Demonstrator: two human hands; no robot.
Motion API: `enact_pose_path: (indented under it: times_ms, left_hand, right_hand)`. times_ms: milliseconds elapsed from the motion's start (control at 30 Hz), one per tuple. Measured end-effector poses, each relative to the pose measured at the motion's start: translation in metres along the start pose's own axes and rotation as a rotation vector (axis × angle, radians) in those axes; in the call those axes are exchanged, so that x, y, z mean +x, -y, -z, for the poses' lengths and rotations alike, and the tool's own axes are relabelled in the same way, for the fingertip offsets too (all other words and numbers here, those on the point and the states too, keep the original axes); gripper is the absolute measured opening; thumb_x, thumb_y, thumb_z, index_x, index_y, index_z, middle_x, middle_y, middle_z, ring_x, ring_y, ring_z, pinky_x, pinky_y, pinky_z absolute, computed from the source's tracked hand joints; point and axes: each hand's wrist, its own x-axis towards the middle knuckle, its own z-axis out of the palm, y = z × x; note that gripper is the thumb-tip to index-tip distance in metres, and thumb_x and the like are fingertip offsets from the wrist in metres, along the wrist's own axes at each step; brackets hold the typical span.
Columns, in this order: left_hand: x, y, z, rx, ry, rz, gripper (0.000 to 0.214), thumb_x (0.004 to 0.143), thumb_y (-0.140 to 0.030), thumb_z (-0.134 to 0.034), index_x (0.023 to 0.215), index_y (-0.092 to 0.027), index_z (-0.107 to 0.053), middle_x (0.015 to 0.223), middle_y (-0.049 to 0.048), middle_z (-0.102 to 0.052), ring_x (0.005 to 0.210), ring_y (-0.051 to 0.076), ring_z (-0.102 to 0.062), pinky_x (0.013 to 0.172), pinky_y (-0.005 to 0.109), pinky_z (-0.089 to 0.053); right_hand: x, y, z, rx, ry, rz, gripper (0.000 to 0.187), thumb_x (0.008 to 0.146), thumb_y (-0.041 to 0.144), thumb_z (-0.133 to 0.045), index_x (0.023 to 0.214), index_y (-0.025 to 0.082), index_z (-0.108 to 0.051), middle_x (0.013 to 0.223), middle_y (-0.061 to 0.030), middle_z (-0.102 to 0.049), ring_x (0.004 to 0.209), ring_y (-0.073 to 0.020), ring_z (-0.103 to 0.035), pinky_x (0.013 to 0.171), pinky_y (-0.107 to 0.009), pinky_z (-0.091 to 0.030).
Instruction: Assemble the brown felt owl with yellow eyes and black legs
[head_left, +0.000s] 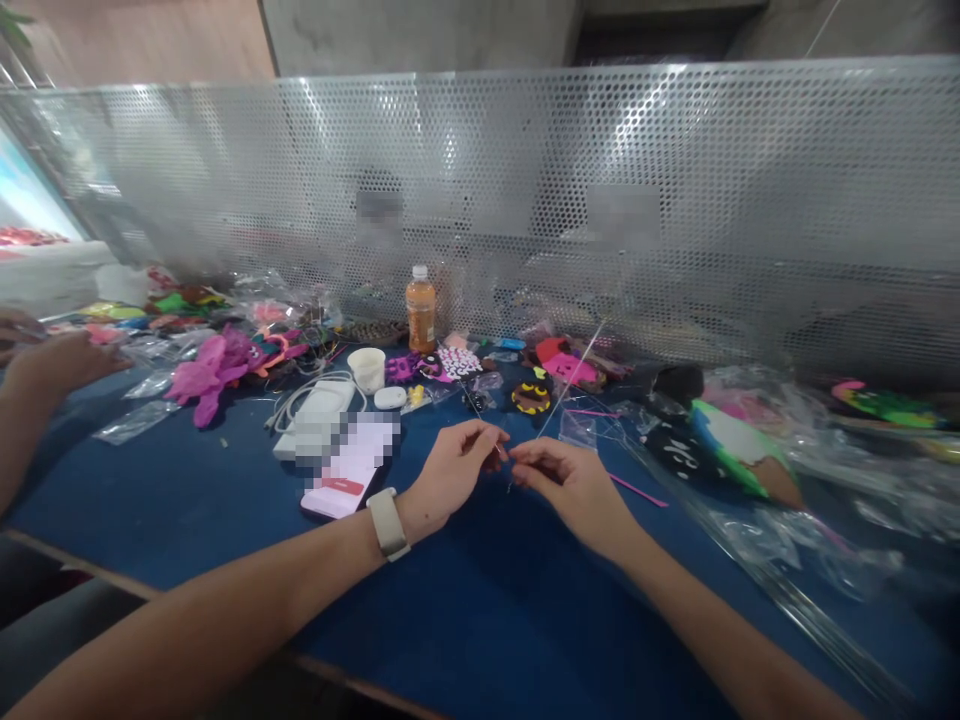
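My left hand point(457, 465), with a pale watch point(388, 523) on its wrist, is closed in a pinch over the blue tabletop. A tiny thin piece shows at its fingertips, too small to name. Close beside it, my right hand point(570, 490) has thumb and fingers pressed together. A long thin whitish rod point(571, 378) slants from upper right down to the right hand's fingers and passes partly behind them. Below the fingertips a small greenish bit shows, blurred. The two hands' fingertips nearly meet.
Near my left forearm lie a lit phone point(337, 490) and a white box with cable point(319, 415). Behind stand a white cup point(367, 371) and an orange drink bottle point(421, 312). Colourful figures, plastic bags and thin rods point(817, 625) lie right. Another person's hand point(64, 355) is at left.
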Motion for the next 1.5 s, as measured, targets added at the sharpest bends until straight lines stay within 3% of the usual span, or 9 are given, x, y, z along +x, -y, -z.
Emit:
enact_pose_path:
  times_ms: [267,433,600,733,833,933,1167,1367,1500]
  left_hand:
    - [0.0,-0.016,0.002,-0.27,-0.06,-0.096,0.026,0.109,-0.042,-0.047,0.102,-0.019,-0.056,0.079,-0.0014,-0.057,0.075,0.013,-0.062,0.079,0.03,-0.054]
    - [-0.004,-0.017,-0.002,-0.358,0.005,-0.036,0.025,0.109,-0.038,-0.049,0.098,-0.017,-0.056,0.071,-0.003,-0.051,0.065,0.011,-0.056,0.072,0.03,-0.056]
    - [-0.011,-0.016,-0.009,-0.395,0.084,0.082,0.025,0.109,-0.037,-0.047,0.102,-0.016,-0.059,0.069,-0.0019,-0.053,0.059,0.014,-0.058,0.07,0.039,-0.061]
    - [-0.01,-0.017,-0.008,-0.493,-0.001,0.067,0.025,0.11,-0.036,-0.044,0.103,-0.016,-0.059,0.073,0.0004,-0.057,0.064,0.016,-0.061,0.071,0.038,-0.061]
    - [-0.004,-0.017,-0.001,-0.522,-0.089,0.032,0.023,0.111,-0.037,-0.045,0.101,-0.019,-0.056,0.069,-0.0037,-0.049,0.058,0.011,-0.052,0.06,0.027,-0.055]
    - [-0.002,-0.018,0.002,-0.531,-0.066,0.082,0.022,0.108,-0.037,-0.051,0.096,-0.02,-0.056,0.064,-0.0072,-0.036,0.049,0.008,-0.036,0.046,0.02,-0.042]
    - [-0.009,-0.028,-0.002,-0.629,0.055,0.195,0.023,0.104,-0.036,-0.048,0.095,-0.018,-0.058,0.067,-0.0061,-0.033,0.051,0.008,-0.032,0.044,0.019,-0.037]
    - [-0.009,-0.028,-0.001,-0.669,0.119,0.289,0.027,0.103,-0.028,-0.043,0.085,-0.016,-0.059,0.063,-0.0068,-0.028,0.047,0.008,-0.026,0.04,0.018,-0.034]
    - [-0.016,-0.026,-0.01,-0.639,0.132,0.297,0.027,0.107,-0.029,-0.045,0.105,-0.014,-0.068,0.059,-0.0071,-0.036,0.044,0.008,-0.028,0.042,0.023,-0.045]
  right_hand:
    - [0.003,-0.002,-0.001,0.093,0.008,-0.078,0.023,0.087,0.036,-0.079,0.102,0.019,-0.076,0.082,-0.0025,-0.075,0.074,-0.019,-0.071,0.074,-0.035,-0.057]
    - [0.003,0.001,0.0,0.229,-0.19,-0.065,0.032,0.096,0.052,-0.069,0.101,0.021,-0.075,0.085,-0.0034,-0.072,0.079,-0.0179,-0.067,0.076,-0.032,-0.055]
    - [0.004,0.008,0.004,0.402,-0.402,-0.08,0.038,0.101,0.059,-0.057,0.105,0.023,-0.069,0.061,0.0077,-0.044,0.052,-0.0108,-0.051,0.053,-0.025,-0.043]
    - [0.004,0.011,0.003,0.482,-0.342,-0.167,0.038,0.095,0.057,-0.068,0.101,0.02,-0.069,0.055,0.0109,-0.031,0.04,-0.0089,-0.041,0.045,-0.025,-0.036]
    - [0.002,0.012,-0.001,0.51,-0.258,-0.234,0.038,0.093,0.055,-0.071,0.102,0.019,-0.07,0.054,0.0111,-0.033,0.036,-0.0086,-0.039,0.04,-0.025,-0.033]
    - [0.0,0.013,-0.004,0.511,-0.217,-0.267,0.039,0.094,0.055,-0.068,0.105,0.018,-0.071,0.056,0.0087,-0.042,0.037,-0.0105,-0.045,0.04,-0.026,-0.036]
    - [0.002,0.014,-0.002,0.501,-0.431,-0.152,0.038,0.094,0.057,-0.069,0.108,0.022,-0.07,0.063,0.0088,-0.042,0.039,-0.0066,-0.042,0.038,-0.023,-0.032]
    - [-0.001,0.019,-0.008,0.52,-0.509,-0.127,0.039,0.099,0.062,-0.061,0.111,0.025,-0.065,0.061,0.0102,-0.041,0.035,-0.0038,-0.033,0.034,-0.02,-0.025]
    - [-0.004,0.016,-0.015,0.507,-0.583,-0.068,0.036,0.1,0.065,-0.056,0.109,0.03,-0.057,0.062,0.0113,-0.047,0.032,-0.003,-0.032,0.033,-0.018,-0.023]
